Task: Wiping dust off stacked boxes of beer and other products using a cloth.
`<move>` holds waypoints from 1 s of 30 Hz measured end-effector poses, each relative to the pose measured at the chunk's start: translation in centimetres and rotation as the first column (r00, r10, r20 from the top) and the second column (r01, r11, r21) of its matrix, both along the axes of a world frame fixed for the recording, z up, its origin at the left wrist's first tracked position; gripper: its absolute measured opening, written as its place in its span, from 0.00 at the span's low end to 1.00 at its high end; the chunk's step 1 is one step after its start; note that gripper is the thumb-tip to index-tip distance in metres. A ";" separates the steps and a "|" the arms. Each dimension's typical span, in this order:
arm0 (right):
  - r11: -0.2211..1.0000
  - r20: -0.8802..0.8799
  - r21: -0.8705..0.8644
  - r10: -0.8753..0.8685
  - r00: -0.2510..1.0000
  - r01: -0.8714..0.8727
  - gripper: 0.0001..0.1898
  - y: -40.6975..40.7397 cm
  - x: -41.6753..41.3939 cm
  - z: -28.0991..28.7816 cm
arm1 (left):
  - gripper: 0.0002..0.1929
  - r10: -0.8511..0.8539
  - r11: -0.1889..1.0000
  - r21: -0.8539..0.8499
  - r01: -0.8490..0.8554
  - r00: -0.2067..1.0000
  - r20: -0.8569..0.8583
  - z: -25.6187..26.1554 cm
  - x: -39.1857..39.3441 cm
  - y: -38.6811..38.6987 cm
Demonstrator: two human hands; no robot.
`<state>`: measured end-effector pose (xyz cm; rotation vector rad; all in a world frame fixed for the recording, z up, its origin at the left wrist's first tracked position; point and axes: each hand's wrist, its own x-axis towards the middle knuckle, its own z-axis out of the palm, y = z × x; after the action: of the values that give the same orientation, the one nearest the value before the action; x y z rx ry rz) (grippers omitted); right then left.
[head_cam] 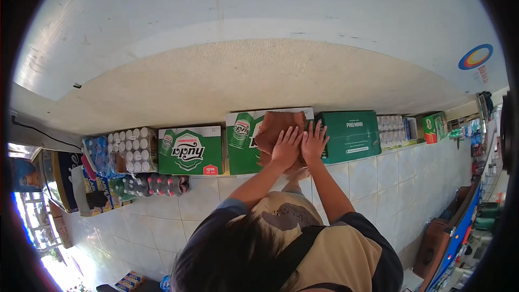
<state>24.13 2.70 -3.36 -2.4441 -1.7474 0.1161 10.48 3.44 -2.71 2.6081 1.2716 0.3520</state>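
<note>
A crumpled brown cloth (279, 127) lies over the top of a green and white Huda carton (240, 154), with part of it hanging over the near side. My left hand (286, 146) rests flat on the cloth, its fingers spread and pointing away from me. Beside it, my right hand (313, 142) lies palm down at the cloth's right edge, fingers apart, close to the neighbouring dark green carton (350, 136). Neither hand closes around anything. Whatever lies beneath the cloth is hidden.
Another Huda carton (190, 150), shrink-wrapped cans (136, 150) and soda bottles (162, 185) are at the left. Wrapped cans (391, 129) and a smaller carton (435, 127) stand at the right. A wall (243, 77) runs behind the row; a brown box-like piece (434, 243) stands lower right.
</note>
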 end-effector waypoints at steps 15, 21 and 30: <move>0.867 -0.202 0.062 0.496 0.844 -0.494 0.35 1.6 -11.0 0.5 | 0.33 0.469 0.883 0.045 -0.467 0.879 -0.087 0.2 -11.5 0.4; 0.998 -0.120 0.059 0.035 0.992 -0.028 0.31 0.9 -1.9 1.5 | 0.34 0.121 0.992 -0.036 -0.120 0.992 0.037 0.0 -3.3 0.3; 0.998 -0.166 0.060 0.007 0.986 0.003 0.31 0.0 -0.1 0.2 | 0.27 0.128 0.989 -0.124 -0.087 0.916 0.380 1.3 -3.2 2.2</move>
<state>23.98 2.71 -3.20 -2.3171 -1.6589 0.2557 7.23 5.65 -1.43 2.2372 1.2535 0.7571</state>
